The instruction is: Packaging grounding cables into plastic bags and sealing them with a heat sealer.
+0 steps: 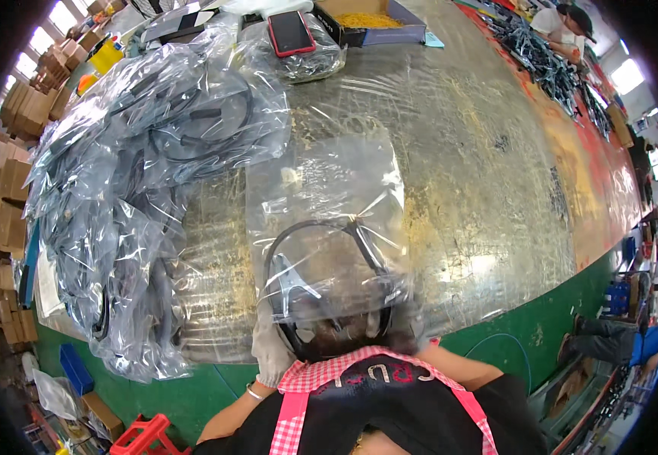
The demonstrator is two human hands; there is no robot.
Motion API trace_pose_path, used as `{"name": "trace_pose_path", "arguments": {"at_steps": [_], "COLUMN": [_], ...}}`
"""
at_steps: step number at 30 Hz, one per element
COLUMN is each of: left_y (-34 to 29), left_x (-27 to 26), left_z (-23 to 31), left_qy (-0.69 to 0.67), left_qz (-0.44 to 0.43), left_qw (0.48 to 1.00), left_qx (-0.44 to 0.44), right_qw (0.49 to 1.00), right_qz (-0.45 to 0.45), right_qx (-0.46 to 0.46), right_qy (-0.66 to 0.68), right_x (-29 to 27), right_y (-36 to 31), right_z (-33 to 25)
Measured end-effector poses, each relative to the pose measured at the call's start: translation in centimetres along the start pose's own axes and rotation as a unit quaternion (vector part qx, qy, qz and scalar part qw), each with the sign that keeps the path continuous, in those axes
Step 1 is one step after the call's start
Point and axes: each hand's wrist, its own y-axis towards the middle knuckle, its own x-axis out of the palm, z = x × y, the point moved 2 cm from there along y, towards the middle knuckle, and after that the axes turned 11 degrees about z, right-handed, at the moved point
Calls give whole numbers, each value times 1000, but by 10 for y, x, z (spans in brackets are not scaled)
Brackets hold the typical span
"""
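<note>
Black loop (369, 249), pink-and-white checked apron (310, 370)

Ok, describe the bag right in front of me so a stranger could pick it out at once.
Find the big table, then its near edge by the checked apron. There, right of the heaped bags and near the left hand, lies one clear bag. Unlike its heaped neighbours, it lies apart, with a curved black part showing through its lower half.

The worker (412, 406) before me has a gloved left hand (270, 350) at a looped black cable (367, 246) showing through a clear bag (321, 182), the right hand (416, 322) blurred opposite; bagged cables (185, 121) lie heaped at the worker's left.
</note>
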Motion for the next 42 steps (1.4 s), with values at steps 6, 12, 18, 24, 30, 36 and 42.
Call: {"name": "trace_pose_path", "arguments": {"at_steps": [6, 12, 18, 24, 30, 36, 42], "left_y": [-36, -35, -62, -128, -73, -45, -72], "left_x": [-14, 18, 52, 53, -13, -18, -146], "left_z": [23, 138, 239, 228, 296, 305, 324], "left_qy": [252, 486, 243, 281, 193, 244, 323], "left_qz": [30, -7, -27, -321, -122, -257, -155], "left_qw": [957, 802, 886, 647, 732, 705, 794], "left_qx": [139, 348, 394, 632, 642, 614, 492], "right_qw": [982, 908, 796, 775, 450, 256, 552], "right_qz": [-47, -198, -239, -256, -445, -556, -595], "right_qx": [76, -140, -352, -543, -591, -666, -442], "right_qy": [-168, -342, -430, -200, -500, -426, -382], "right_x": [-61, -11, 96, 169, 217, 293, 378], "right_y": [-24, 46, 83, 67, -3, -137, -207], "right_z": [-9, -116, -259, -319, -305, -290, -274]}}
